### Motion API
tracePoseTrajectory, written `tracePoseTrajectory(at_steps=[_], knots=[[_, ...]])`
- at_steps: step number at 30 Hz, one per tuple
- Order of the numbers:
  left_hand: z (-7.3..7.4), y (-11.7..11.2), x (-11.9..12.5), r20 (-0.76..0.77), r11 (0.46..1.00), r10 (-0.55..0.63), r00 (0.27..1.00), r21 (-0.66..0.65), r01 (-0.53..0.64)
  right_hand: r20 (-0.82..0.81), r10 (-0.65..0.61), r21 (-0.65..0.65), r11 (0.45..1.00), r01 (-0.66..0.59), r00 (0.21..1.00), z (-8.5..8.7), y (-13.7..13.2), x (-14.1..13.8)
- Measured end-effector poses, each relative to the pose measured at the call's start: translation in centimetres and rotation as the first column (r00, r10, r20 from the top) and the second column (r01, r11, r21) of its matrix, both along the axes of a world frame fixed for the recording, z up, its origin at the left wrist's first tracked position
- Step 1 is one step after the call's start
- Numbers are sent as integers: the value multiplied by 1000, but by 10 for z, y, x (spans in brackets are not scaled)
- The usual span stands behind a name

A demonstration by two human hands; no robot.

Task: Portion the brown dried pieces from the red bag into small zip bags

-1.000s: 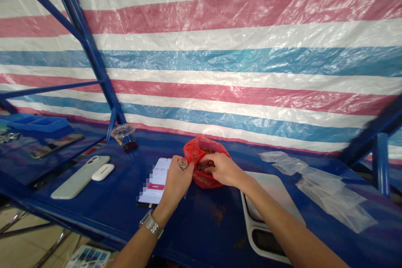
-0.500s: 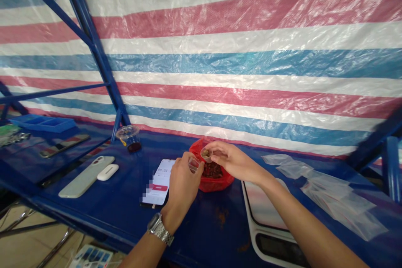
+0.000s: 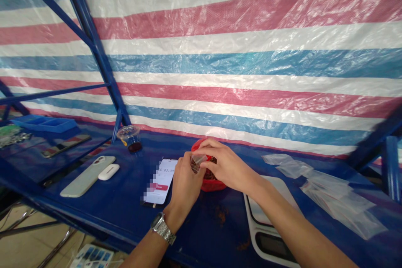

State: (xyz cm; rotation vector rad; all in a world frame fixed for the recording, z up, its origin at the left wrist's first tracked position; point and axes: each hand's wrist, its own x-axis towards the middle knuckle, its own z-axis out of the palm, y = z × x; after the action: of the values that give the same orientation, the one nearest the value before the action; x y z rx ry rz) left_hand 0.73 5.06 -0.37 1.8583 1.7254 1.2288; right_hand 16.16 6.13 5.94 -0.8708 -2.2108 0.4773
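Note:
My left hand (image 3: pixel 186 180) is closed at the near left side of a red plastic bowl (image 3: pixel 213 185), with a clear plastic bag mostly hidden in its fingers. Its wrist wears a metal watch. From the other side my right hand (image 3: pixel 223 163) pinches a small clear plastic cup (image 3: pixel 199 159), tipped toward the left hand, so the two hands meet in front of the bowl. Dark reddish-brown dried bits (image 3: pixel 215 169) lie in the bowl, partly covered by my right hand. What the cup holds now cannot be made out.
A phone running a timer (image 3: pixel 161 182) lies left of my left hand. Under my right forearm is a kitchen scale (image 3: pixel 276 213); clear zip bags (image 3: pixel 339 201) spread right of it. Further left are a pale phone (image 3: pixel 88 178), a white earbud case (image 3: pixel 108 171) and a lidded cup (image 3: pixel 130 138).
My right hand has moved left and tipped the small cup, which held brownish bits upright before, toward my left hand. The left hand has hardly moved.

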Motion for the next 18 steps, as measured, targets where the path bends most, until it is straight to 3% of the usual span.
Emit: tracePoseTrajectory(at_steps=[6, 18], knots=[[0, 1, 0, 210, 999, -47, 977, -9, 50, -39, 3, -6, 1000, -3, 999, -1, 6, 4], [5, -3, 4, 239, 996, -81, 967, 62, 68, -50, 56, 68, 996, -53, 997, 11, -2, 3]])
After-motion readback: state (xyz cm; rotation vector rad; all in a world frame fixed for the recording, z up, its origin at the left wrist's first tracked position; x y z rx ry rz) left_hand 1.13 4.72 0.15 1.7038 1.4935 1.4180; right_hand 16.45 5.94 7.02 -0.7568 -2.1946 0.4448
